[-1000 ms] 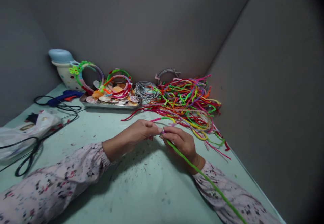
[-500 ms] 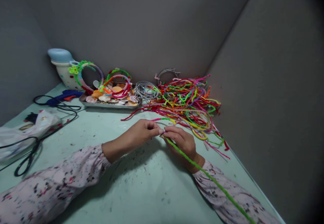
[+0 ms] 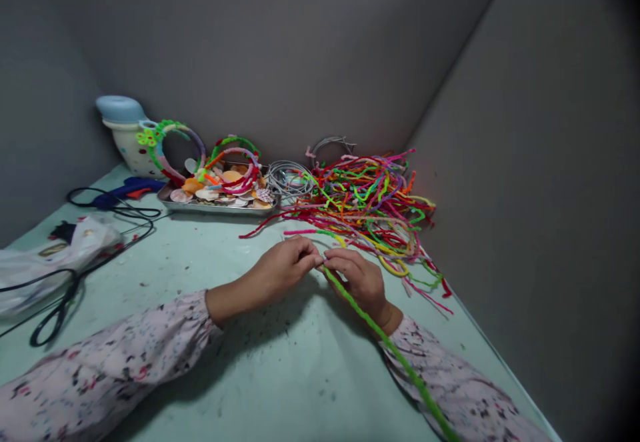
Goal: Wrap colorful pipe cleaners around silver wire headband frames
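Note:
My left hand (image 3: pixel 285 270) and my right hand (image 3: pixel 364 287) meet fingertip to fingertip over the table, both pinched closed. A long fuzzy green pipe cleaner (image 3: pixel 380 332) starts at this pinch and trails down across my right wrist and sleeve to the bottom edge. Its upper end is hidden among the fingers, and so is anything else held there. Just behind the hands, a curved pink, green and yellow fuzzy strip (image 3: pixel 325 232) shows; whether it joins what I hold, I cannot tell.
A heap of coloured pipe cleaners (image 3: pixel 370 195) lies back right, beside coiled grey wire (image 3: pixel 290 179). Shells and fuzzy-wrapped hoops (image 3: pixel 240 189) fill a metal tray (image 3: pixel 220 209). At left are a pale container (image 3: pixel 133 142), a blue tool (image 3: pixel 125 189), black cable (image 3: pixel 75 282) and plastic bag (image 3: pixel 95 239).
The green pipe cleaner's free lower end has swung left. Behind my hands, the pink end of the strip now reaches farther left. Both hands stay pinched together, nearly in place.

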A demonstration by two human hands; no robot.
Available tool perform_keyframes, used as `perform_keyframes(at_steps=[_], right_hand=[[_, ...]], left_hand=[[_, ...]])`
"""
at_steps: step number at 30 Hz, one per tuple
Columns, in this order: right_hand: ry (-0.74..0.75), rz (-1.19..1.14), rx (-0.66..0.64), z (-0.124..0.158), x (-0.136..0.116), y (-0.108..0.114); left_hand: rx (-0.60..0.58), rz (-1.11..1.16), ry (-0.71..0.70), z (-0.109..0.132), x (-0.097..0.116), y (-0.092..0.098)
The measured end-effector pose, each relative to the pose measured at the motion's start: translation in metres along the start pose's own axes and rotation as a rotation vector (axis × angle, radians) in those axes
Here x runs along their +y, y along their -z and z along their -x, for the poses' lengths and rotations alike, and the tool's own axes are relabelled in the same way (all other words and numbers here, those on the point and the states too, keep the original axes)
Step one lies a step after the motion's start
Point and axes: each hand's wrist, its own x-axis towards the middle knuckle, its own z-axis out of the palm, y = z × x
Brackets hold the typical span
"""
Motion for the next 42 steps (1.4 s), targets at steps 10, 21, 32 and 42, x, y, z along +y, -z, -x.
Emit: perform_keyframes(at_steps=[10,21,32,42], right_hand=[[-0.022,-0.023,-0.005,0.0027,0.0016,-0.0005],[-0.011,-0.023,0.005,0.0019,0.0019,-0.0006],[-0.002,-0.018,0.008,0.0025,0.0018,-0.0006],[0.009,-0.024,-0.007,0.0018,0.0007,0.0006]], left_hand=[[-0.036,0.21,0.065,-0.0009,-0.0013,0.0007],[-0.01,0.198,0.098,-0.0005,-0.0003,-0.0003],[-0.011,0.181,0.077,0.0,0.003,0.0032],[0.015,0.124,0.07,0.0016,0.0042,0.0016]])
